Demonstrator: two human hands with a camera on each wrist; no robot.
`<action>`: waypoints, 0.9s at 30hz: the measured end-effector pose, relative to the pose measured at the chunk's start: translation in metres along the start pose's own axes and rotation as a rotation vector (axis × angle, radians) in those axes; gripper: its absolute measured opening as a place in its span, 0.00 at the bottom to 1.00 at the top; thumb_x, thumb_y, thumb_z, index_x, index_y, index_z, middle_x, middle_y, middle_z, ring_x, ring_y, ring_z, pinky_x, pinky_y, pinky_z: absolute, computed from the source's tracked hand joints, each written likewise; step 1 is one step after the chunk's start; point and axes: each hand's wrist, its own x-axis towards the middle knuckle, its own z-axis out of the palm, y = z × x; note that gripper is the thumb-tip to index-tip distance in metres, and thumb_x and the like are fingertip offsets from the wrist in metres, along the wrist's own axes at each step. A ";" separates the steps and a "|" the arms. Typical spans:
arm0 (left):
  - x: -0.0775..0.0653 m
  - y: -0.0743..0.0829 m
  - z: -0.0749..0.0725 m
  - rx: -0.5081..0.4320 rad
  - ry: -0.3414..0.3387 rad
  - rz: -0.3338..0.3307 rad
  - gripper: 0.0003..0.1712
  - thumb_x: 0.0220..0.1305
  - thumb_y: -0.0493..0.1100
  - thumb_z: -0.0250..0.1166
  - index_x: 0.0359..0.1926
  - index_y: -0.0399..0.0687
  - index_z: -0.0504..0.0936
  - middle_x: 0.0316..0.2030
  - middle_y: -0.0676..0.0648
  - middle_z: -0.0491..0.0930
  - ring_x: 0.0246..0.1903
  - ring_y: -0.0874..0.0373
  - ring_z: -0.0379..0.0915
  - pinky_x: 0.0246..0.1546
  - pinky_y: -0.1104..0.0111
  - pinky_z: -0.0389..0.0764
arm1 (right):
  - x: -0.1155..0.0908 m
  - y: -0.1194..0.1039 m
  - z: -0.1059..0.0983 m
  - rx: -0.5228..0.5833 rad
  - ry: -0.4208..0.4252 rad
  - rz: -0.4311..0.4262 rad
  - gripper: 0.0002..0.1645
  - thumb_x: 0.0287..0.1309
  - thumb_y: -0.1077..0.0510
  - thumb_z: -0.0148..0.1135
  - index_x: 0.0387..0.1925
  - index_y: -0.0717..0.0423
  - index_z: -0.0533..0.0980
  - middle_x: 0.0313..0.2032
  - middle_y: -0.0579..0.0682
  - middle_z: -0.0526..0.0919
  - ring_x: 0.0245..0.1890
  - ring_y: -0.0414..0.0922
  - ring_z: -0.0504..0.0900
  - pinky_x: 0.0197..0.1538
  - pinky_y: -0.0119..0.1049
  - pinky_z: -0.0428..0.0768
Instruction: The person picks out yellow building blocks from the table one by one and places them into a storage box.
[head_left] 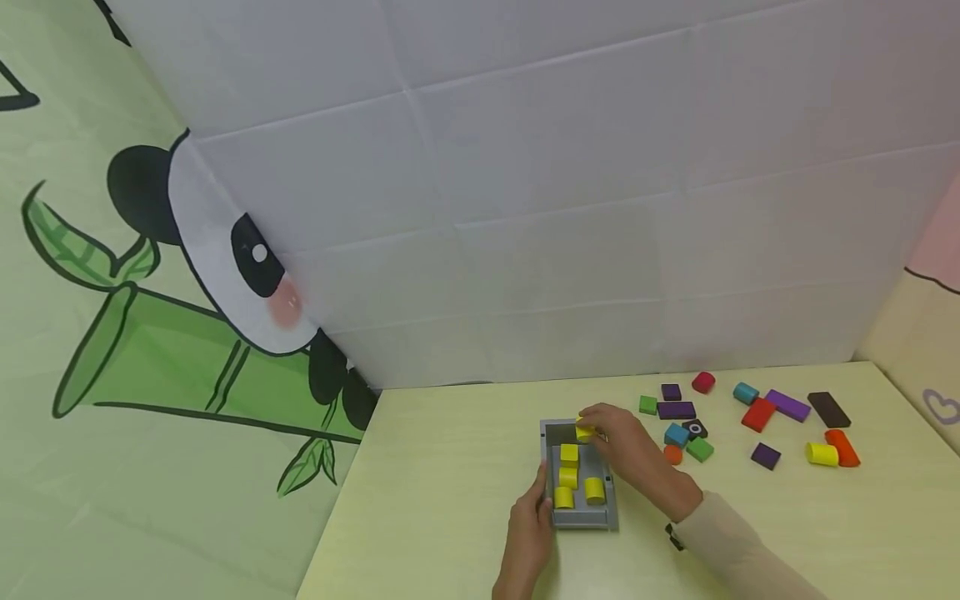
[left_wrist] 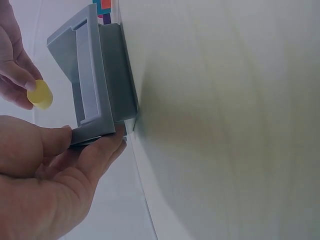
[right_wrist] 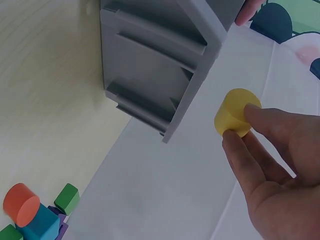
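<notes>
A grey rectangular box [head_left: 585, 525] with an open top sits on the table, several yellow blocks [head_left: 595, 491] lying inside it. My left hand [head_left: 530, 533] grips the box's left wall, thumb on the rim and fingers underneath it in the left wrist view [left_wrist: 65, 170]. Above the box's far end, my right hand [head_left: 626, 442] pinches a yellow cylinder block [right_wrist: 237, 112] between thumb and fingertips. That cylinder is apart from the box walls in the right wrist view.
To the right lie loose coloured blocks: a red block [head_left: 758, 414], a purple bar [head_left: 787, 405], a dark bar [head_left: 828, 409], a yellow cylinder [head_left: 822, 454] and several more. A white cloth wall [head_left: 562, 250] stands behind the table [head_left: 435, 475].
</notes>
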 end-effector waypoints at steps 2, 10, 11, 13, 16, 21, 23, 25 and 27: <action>0.000 0.000 0.000 0.000 -0.004 -0.010 0.33 0.78 0.27 0.54 0.80 0.43 0.64 0.74 0.33 0.68 0.73 0.37 0.66 0.71 0.45 0.71 | 0.001 0.000 0.002 -0.001 -0.019 0.000 0.15 0.59 0.75 0.71 0.47 0.64 0.88 0.53 0.57 0.88 0.57 0.59 0.85 0.63 0.56 0.85; -0.001 0.000 -0.002 -0.011 -0.018 -0.004 0.33 0.79 0.28 0.53 0.81 0.43 0.63 0.75 0.34 0.66 0.74 0.37 0.65 0.72 0.45 0.71 | 0.002 -0.005 0.006 -0.012 -0.087 -0.009 0.13 0.60 0.75 0.71 0.46 0.66 0.88 0.50 0.57 0.89 0.55 0.58 0.86 0.64 0.56 0.84; -0.001 0.000 -0.002 -0.014 -0.019 -0.002 0.33 0.79 0.28 0.53 0.81 0.44 0.63 0.75 0.34 0.66 0.74 0.37 0.65 0.72 0.45 0.71 | 0.001 -0.006 0.006 -0.016 -0.096 -0.012 0.13 0.60 0.75 0.71 0.45 0.66 0.88 0.50 0.57 0.89 0.55 0.58 0.86 0.64 0.56 0.84; -0.001 0.000 -0.002 -0.014 -0.020 0.001 0.33 0.79 0.28 0.53 0.81 0.44 0.63 0.75 0.34 0.66 0.74 0.36 0.65 0.72 0.45 0.71 | -0.001 -0.008 0.006 -0.024 -0.107 -0.021 0.12 0.60 0.76 0.70 0.44 0.65 0.87 0.50 0.57 0.88 0.55 0.58 0.86 0.64 0.55 0.84; -0.001 0.000 -0.002 -0.013 -0.020 0.001 0.33 0.79 0.28 0.53 0.81 0.43 0.63 0.75 0.34 0.66 0.73 0.36 0.65 0.71 0.45 0.72 | -0.003 -0.009 0.007 -0.032 -0.115 -0.029 0.12 0.60 0.76 0.69 0.44 0.64 0.86 0.49 0.56 0.87 0.54 0.57 0.85 0.64 0.55 0.83; -0.001 -0.001 -0.001 -0.023 -0.019 0.001 0.33 0.79 0.28 0.53 0.81 0.44 0.63 0.74 0.33 0.66 0.73 0.36 0.65 0.71 0.45 0.71 | -0.003 -0.008 0.012 -0.070 -0.126 -0.072 0.13 0.62 0.78 0.65 0.43 0.62 0.82 0.47 0.55 0.86 0.51 0.54 0.85 0.62 0.52 0.86; 0.000 -0.001 -0.001 -0.025 -0.019 -0.002 0.33 0.79 0.28 0.53 0.81 0.44 0.63 0.75 0.33 0.66 0.73 0.36 0.65 0.72 0.46 0.71 | -0.002 -0.006 0.014 -0.097 -0.134 -0.089 0.13 0.62 0.78 0.64 0.42 0.61 0.81 0.44 0.54 0.86 0.47 0.52 0.84 0.58 0.50 0.87; 0.000 0.000 -0.001 -0.024 -0.020 -0.003 0.33 0.80 0.29 0.53 0.81 0.45 0.63 0.75 0.34 0.66 0.74 0.37 0.64 0.72 0.46 0.71 | -0.001 -0.006 0.015 -0.113 -0.147 -0.086 0.12 0.62 0.79 0.64 0.40 0.61 0.80 0.40 0.53 0.85 0.43 0.49 0.83 0.53 0.48 0.88; 0.000 -0.001 -0.001 -0.023 -0.021 -0.007 0.33 0.80 0.29 0.53 0.81 0.45 0.63 0.75 0.34 0.66 0.74 0.37 0.64 0.72 0.46 0.70 | 0.000 -0.006 0.016 -0.138 -0.158 -0.081 0.12 0.61 0.79 0.65 0.38 0.62 0.81 0.37 0.52 0.84 0.39 0.48 0.81 0.48 0.46 0.88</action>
